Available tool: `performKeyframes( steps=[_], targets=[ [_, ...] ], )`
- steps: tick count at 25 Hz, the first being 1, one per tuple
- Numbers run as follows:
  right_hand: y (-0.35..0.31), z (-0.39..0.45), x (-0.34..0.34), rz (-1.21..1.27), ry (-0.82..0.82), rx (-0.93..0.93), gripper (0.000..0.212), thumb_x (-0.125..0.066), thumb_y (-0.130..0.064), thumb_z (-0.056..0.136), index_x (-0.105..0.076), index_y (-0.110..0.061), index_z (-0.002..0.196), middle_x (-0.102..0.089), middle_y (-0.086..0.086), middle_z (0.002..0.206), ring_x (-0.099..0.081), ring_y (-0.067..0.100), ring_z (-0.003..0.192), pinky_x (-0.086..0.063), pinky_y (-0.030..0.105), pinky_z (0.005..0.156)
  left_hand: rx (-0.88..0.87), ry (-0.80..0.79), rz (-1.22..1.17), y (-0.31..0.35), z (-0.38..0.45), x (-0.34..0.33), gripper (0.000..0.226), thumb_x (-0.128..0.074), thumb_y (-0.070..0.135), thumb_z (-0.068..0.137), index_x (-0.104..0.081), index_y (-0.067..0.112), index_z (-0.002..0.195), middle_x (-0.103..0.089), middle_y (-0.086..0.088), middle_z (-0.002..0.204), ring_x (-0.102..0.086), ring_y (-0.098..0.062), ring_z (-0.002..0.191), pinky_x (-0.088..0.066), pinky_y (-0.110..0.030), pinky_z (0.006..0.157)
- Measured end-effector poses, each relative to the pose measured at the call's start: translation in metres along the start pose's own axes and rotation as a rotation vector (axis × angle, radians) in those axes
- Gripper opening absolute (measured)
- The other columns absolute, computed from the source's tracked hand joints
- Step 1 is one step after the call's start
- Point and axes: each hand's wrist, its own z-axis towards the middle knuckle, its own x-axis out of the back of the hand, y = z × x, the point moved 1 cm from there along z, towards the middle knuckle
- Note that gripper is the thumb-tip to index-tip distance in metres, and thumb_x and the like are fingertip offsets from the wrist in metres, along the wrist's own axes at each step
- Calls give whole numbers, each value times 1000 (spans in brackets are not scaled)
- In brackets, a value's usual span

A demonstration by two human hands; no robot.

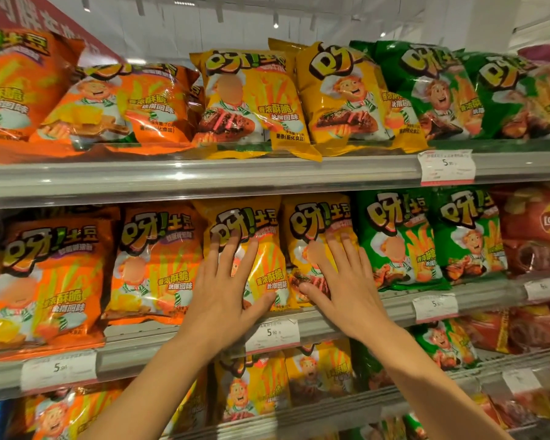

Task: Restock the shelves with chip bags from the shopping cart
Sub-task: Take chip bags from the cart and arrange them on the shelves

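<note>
Middle shelf [394,308] packed edge to edge, bags touching. Left hand [226,290] flat, fingers spread, presses yellow bag [267,249] at frame centre; right hand [346,281] flat on neighbouring yellow bag [311,223].

The only camera sits on my head and faces straight to the middle shelf [204,336], very near, at my arm's reach. It looks slightly upward, so the shelf above it and some ceiling show. The lower shelves under it curve away at the wide-angle edges.
</note>
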Motion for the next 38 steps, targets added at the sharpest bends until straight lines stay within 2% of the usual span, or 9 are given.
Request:
performKeyframes(
  steps=[4, 8, 14, 19, 23, 28, 31, 35, 38],
  targets=[
    [-15, -2, 15, 115, 72, 12, 74, -18, -75, 97, -10, -39, 160, -8, -1, 170, 9, 18, 157, -2, 49, 127, -16, 32, -19, 3, -6, 12, 82, -18, 83, 88, 16, 49, 154, 6, 7, 168, 9, -25, 155, -2, -50, 125],
    [-53, 3, 33, 315, 116, 149, 66, -28, -69, 100, -18, -40, 158, -11, -10, 168, 10, 7, 155, -7, 37, 122, -47, 118, 27, -16, -26, 24, 72, -28, 69, 99, -9, 38, 161, -5, 4, 170, 9, -18, 157, -7, -52, 125],
    [-149, 27, 37, 357, 43, 419, 59, -29, -56, 103, -38, -29, 154, -30, -6, 162, -17, 12, 154, -24, 36, 122, 50, -24, 168, -80, -73, 36, 73, -14, 67, 101, -26, 26, 160, -12, 0, 170, 4, -22, 157, -12, -54, 125],
    [-223, 39, 11, 282, -120, 394, 63, -25, -59, 103, -39, -26, 154, -31, 0, 162, -24, 17, 150, -16, 26, 123, -78, -171, 313, -90, -80, 54, 66, -54, 64, 89, -62, 20, 138, -54, -12, 149, -46, -34, 141, -43, -52, 111],
    [-250, 36, -3, 152, -179, 186, 70, -19, -61, 94, -44, -28, 150, -36, 3, 160, -31, 21, 148, -22, 36, 122, -305, 6, 89, -117, -112, 85, 54, -36, 54, 94, -80, 26, 108, -75, 1, 115, -70, -21, 114, -58, -38, 92],
    [-299, 21, 2, 191, -7, 79, 61, -37, -57, 100, -56, -16, 142, -53, 5, 143, -46, 26, 137, -37, 44, 114, -182, 178, 102, -192, -148, 136, 52, -51, 48, 80, -78, 18, 114, -72, -8, 124, -67, -33, 118, -55, -57, 94],
    [-347, 8, 1, 270, 31, 146, 55, -47, -50, 98, -56, -18, 142, -51, 1, 146, -40, 22, 142, -33, 41, 117, -103, 37, 78, -224, -160, 143, 55, -59, 48, 81, -74, 14, 121, -69, -12, 126, -66, -34, 117, -56, -51, 94],
    [-389, -3, -12, 324, 12, 229, 48, -44, -51, 102, -54, -27, 142, -43, -9, 150, -30, 13, 147, -30, 35, 118, -81, -190, 95, -243, -173, 144, 71, -58, 52, 89, -44, 24, 152, -30, -6, 164, -23, -27, 153, -17, -56, 123],
    [-402, -10, -23, 289, 53, 222, 53, -39, -56, 100, -57, -27, 140, -44, -6, 150, -31, 21, 147, -33, 44, 117, -57, -42, 91, -269, -193, 163, 57, -60, 51, 75, -72, 26, 125, -62, -3, 141, -54, -27, 135, -46, -58, 106]
  ],
)
